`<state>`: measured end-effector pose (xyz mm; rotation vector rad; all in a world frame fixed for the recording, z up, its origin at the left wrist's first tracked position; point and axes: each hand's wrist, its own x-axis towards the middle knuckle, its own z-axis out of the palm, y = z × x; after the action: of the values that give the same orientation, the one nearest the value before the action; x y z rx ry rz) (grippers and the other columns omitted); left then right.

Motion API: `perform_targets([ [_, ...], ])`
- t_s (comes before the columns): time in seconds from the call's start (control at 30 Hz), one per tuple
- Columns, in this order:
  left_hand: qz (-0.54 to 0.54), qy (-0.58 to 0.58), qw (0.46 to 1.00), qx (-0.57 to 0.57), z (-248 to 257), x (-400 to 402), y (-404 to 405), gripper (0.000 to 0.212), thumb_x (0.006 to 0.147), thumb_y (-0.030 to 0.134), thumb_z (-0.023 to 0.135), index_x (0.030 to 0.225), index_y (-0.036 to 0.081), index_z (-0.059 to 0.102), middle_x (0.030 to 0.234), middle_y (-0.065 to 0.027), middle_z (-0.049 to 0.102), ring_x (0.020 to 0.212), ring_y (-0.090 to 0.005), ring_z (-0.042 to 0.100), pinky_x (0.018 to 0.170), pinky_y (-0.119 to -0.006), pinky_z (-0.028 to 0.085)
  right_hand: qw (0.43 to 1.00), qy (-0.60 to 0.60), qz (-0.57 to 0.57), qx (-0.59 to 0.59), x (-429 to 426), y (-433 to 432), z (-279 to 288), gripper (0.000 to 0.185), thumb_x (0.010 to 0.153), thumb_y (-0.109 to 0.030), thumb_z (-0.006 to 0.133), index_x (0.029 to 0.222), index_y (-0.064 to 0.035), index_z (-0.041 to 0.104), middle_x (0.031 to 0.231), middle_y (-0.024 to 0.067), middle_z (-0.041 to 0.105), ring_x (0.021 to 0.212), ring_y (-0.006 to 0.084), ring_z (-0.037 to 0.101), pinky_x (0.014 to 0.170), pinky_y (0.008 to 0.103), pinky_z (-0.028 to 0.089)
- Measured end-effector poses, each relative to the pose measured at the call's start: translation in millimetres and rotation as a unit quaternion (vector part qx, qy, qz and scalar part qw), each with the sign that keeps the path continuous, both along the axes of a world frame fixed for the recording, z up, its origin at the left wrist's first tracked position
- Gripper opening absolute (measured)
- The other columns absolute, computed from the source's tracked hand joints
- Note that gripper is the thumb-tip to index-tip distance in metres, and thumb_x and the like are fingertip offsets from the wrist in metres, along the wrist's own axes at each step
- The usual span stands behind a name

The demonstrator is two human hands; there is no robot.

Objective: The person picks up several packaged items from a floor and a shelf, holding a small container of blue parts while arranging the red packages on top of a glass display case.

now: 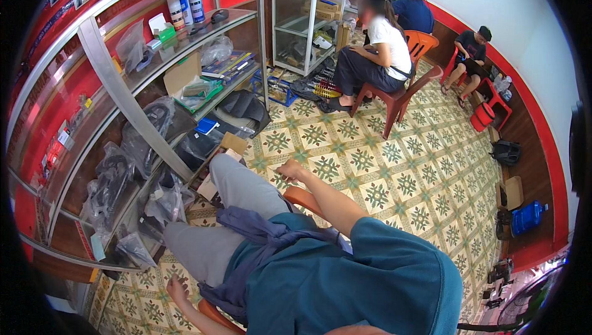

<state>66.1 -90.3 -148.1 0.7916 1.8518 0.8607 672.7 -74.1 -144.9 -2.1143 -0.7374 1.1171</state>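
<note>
I am seated in a plastic chair, its orange-brown armrest [305, 200] showing beside my hip. My right hand [291, 171] hangs past that armrest over the patterned tile floor [351, 159], fingers loosely bent around nothing. On the other side, my left hand [178, 289] dangles beside my knee, fingers apart and holding nothing. A cardboard box [233, 143] stands by my right knee, its contents partly hidden by my leg. Before me is a glass-and-metal display case [134, 104]. Plastic-wrapped parts [111, 187] lie on its lower shelves.
Spray cans [185, 9] and an open green carton [196, 92] sit on upper shelves. A person in white [386, 50] sits near a dark red chair [397, 94]; others sit farther back. A blue water bottle [527, 218] and backpack [506, 151] line the wall.
</note>
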Motion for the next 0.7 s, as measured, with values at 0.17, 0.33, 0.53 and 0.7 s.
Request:
perform_targets([
  [0.17, 0.015, 0.002, 1.0, 0.001, 11.9, 9.8, -3.8, 0.032, 0.099, 0.031, 0.056, 0.113, 0.002, 0.059, 0.08, -0.0078, 0.07, 0.05, -0.007, 0.044, 0.038, -0.024, 0.029, 1.0, 0.008, 0.005, -0.007, 2.5, 1.2, -2.7, 0.038, 0.081, -0.031, 0.066, 0.073, 0.0065, 0.068, 0.068, 0.0149, 0.068, 0.049, 0.023, 0.062, 0.043, 0.0382, 0.048],
  [0.33, -0.022, -0.003, 1.0, -0.008, 1.6, -6.6, -0.4, 0.05, 0.093, 0.039, 0.063, 0.124, 0.0, 0.058, 0.1, -0.0129, 0.07, 0.059, -0.0139, 0.057, 0.042, -0.026, 0.038, 1.0, 0.013, 0.007, -0.007, 0.5, 3.2, -3.1, 0.039, 0.081, -0.032, 0.066, 0.073, 0.0062, 0.068, 0.069, 0.0148, 0.069, 0.05, 0.0225, 0.062, 0.043, 0.0375, 0.049],
  [0.53, -0.025, -0.003, 1.0, -0.007, 0.8, -6.7, -1.2, 0.05, 0.092, 0.042, 0.063, 0.119, 0.0, 0.059, 0.098, -0.0114, 0.069, 0.058, -0.0129, 0.057, 0.042, -0.025, 0.038, 1.0, 0.01, 0.013, -0.009, 1.1, 2.7, -5.7, 0.04, 0.082, -0.033, 0.066, 0.074, 0.0056, 0.069, 0.069, 0.0142, 0.069, 0.05, 0.0221, 0.063, 0.043, 0.0376, 0.049],
  [0.7, -0.031, 0.003, 0.999, -0.009, 0.1, -5.6, -0.6, 0.049, 0.092, 0.042, 0.063, 0.119, 0.001, 0.059, 0.096, -0.0108, 0.069, 0.059, -0.0127, 0.057, 0.042, -0.024, 0.037, 1.0, 0.009, 0.012, -0.016, 4.4, 3.8, -11.4, 0.04, 0.082, -0.034, 0.067, 0.074, 0.0049, 0.07, 0.069, 0.0138, 0.07, 0.05, 0.0219, 0.062, 0.043, 0.037, 0.049],
])
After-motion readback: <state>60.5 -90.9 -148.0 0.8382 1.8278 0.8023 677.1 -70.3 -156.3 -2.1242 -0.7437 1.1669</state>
